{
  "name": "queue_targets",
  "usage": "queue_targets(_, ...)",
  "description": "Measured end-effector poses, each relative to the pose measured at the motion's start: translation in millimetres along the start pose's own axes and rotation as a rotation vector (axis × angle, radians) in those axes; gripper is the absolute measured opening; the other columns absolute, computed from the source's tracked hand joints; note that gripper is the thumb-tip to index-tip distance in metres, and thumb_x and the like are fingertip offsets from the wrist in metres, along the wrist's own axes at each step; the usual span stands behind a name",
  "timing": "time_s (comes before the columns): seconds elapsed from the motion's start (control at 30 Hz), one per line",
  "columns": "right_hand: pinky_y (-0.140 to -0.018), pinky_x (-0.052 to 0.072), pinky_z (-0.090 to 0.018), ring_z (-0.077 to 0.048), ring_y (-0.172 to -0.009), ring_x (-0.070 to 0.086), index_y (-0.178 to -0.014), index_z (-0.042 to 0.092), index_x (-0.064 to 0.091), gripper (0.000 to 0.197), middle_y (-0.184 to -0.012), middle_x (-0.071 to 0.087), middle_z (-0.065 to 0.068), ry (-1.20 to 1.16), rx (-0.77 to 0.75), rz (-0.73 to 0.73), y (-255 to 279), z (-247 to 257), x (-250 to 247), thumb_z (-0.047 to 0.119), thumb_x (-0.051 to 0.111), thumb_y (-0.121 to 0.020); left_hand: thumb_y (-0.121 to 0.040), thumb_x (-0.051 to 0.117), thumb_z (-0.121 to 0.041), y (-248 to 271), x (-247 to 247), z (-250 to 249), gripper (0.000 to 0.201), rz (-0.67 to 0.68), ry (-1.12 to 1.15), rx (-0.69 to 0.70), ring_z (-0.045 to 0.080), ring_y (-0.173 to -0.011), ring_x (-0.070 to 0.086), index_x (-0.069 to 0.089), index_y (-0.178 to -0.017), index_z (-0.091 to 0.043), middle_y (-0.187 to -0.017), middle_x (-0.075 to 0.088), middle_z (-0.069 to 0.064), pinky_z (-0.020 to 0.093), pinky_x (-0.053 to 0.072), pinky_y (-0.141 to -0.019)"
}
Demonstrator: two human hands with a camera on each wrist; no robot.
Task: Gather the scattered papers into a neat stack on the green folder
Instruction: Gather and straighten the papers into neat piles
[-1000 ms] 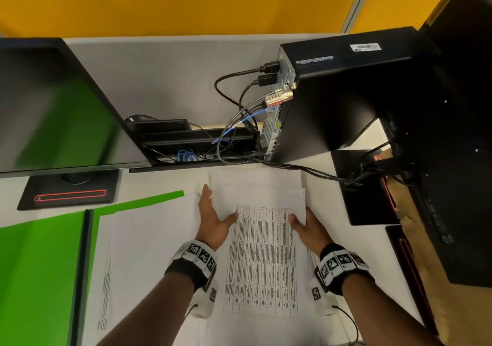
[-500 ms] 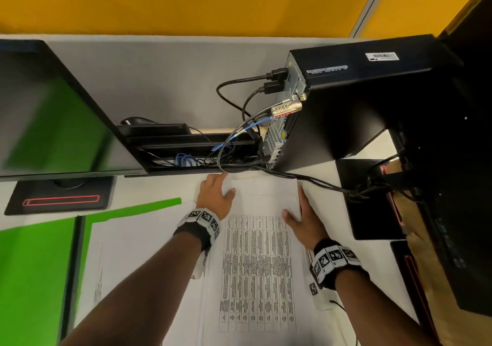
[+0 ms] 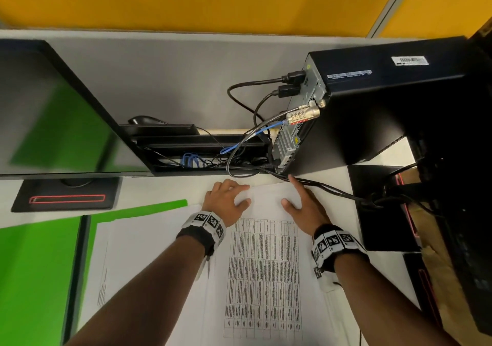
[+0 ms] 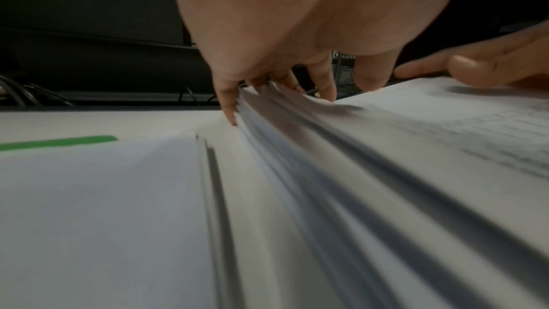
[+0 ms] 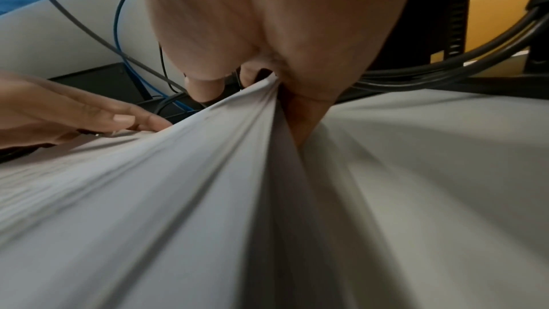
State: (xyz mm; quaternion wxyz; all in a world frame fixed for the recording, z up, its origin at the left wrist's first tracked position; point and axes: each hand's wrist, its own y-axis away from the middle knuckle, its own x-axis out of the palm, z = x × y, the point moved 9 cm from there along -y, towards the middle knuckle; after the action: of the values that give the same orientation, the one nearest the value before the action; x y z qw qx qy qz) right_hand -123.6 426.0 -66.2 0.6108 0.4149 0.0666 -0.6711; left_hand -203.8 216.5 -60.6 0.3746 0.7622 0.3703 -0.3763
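A pile of white papers (image 3: 263, 266) topped by a printed table sheet lies on the desk, to the right of the green folder (image 3: 40, 266). My left hand (image 3: 226, 200) holds the pile's far left corner, fingers curled over the far edge (image 4: 297, 88), thumb on top. At the far right corner is my right hand (image 3: 303, 207), fingers running along the side and thumb on top. In the right wrist view the pile's edge (image 5: 237, 138) rises into that hand's grip (image 5: 267, 20). Blank sheets (image 3: 149, 239) lie on the folder's right half.
Black cables (image 3: 319, 186) run across the desk just beyond the pile's far edge. A computer tower (image 3: 372, 106) stands behind on the right, next to a black monitor base (image 3: 380, 207). A monitor (image 3: 53, 119) and its base (image 3: 66, 196) stand at the left.
Both hands have slid away from me along the pile's sides, from about its middle to its far corners. The left fingers now curl over the far edge.
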Motion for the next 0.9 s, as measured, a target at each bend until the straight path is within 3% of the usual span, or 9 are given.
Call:
queue_targets(0.17, -0.117, 0.023, -0.042, -0.022, -0.147, 0.020, -0.138, 0.062, 0.016, 0.061, -0.158, 0.026, 0.001, 0.105, 0.017, 0.063, -1.3, -0.4, 7.2, 0.061, 0.048, -0.085, -0.089, 0.037, -0.057, -3.0, 0.6, -5.0, 0.052, 0.030, -0.066, 0.007, 0.018, -0.129, 0.033, 0.038, -0.138, -0.039, -0.137, 0.040, -0.009, 0.041, 0.028, -0.107)
queue_targets(0.37, -0.107, 0.033, -0.032, -0.021, -0.133, 0.042, -0.142, 0.042, 0.033, 0.056, -0.147, 0.042, 0.003, 0.055, -0.032, 0.035, 3.7, 14.6, 1.9, 0.045, 0.055, -0.091, -0.086, 0.043, -0.058, 2.5, 1.2, -7.4, 0.042, 0.063, -0.037, 0.036, 0.016, -0.121, 0.035, 0.045, -0.126, -0.046, -0.128, 0.044, -0.011, 0.040, 0.030, -0.100)
queue_targets(0.5, -0.096, 0.041, -0.032, -0.024, -0.117, 0.053, -0.127, 0.036, 0.045, 0.040, -0.133, 0.053, -0.001, 0.069, -0.008, 0.010, 3.0, 17.9, 6.0, 0.046, 0.054, -0.090, -0.085, 0.045, -0.058, 8.3, 4.6, -3.9, 0.040, 0.106, 0.015, 0.058, 0.016, -0.120, 0.035, 0.048, -0.124, -0.047, -0.125, 0.044, -0.010, 0.041, 0.031, -0.100)
queue_targets(0.57, -0.093, 0.043, -0.033, -0.025, -0.112, 0.055, -0.122, 0.033, 0.044, 0.039, -0.130, 0.052, -0.001, 0.071, 0.018, -0.010, 4.9, 14.2, 9.7, 0.048, 0.055, -0.088, -0.085, 0.044, -0.060, 10.7, 7.9, -2.8, 0.046, 0.141, 0.002, 0.083, 0.015, -0.122, 0.036, 0.043, -0.129, -0.047, -0.127, 0.043, -0.010, 0.041, 0.031, -0.100)
queue_targets(0.67, -0.092, 0.041, -0.030, -0.025, -0.113, 0.054, -0.126, 0.030, 0.042, 0.043, -0.135, 0.048, -0.002, 0.045, 0.047, -0.029, 8.3, 10.4, 10.1, 0.048, 0.055, -0.089, -0.087, 0.041, -0.060, 15.8, 14.7, -4.4, 0.062, 0.177, -0.065, 0.138, 0.017, -0.128, 0.031, 0.024, -0.144, -0.041, -0.140, 0.035, -0.009, 0.042, 0.029, -0.105)
queue_targets(0.8, -0.106, 0.034, -0.034, -0.024, -0.129, 0.046, -0.142, 0.034, 0.032, 0.055, -0.146, 0.043, 0.002, -0.035, 0.029, 0.019, 5.8, 11.4, 11.9, 0.044, 0.053, -0.093, -0.089, 0.041, -0.057, 23.8, 16.8, -5.4, 0.063, 0.059, -0.001, 0.129, 0.019, -0.137, 0.024, 0.025, -0.146, -0.035, -0.149, 0.028, -0.010, 0.042, 0.022, -0.113)
queue_targets(0.9, -0.103, 0.036, -0.031, -0.025, -0.125, 0.050, -0.141, 0.031, 0.030, 0.055, -0.138, 0.048, 0.002, -0.117, 0.084, -0.008, 10.2, 1.2, 9.4, 0.043, 0.054, -0.093, -0.094, 0.043, -0.046, 36.9, 2.9, 16.3, 0.063, -0.162, 0.291, -0.043, 0.019, -0.145, 0.010, 0.020, -0.149, -0.027, -0.156, 0.020, -0.005, 0.042, 0.010, -0.119)
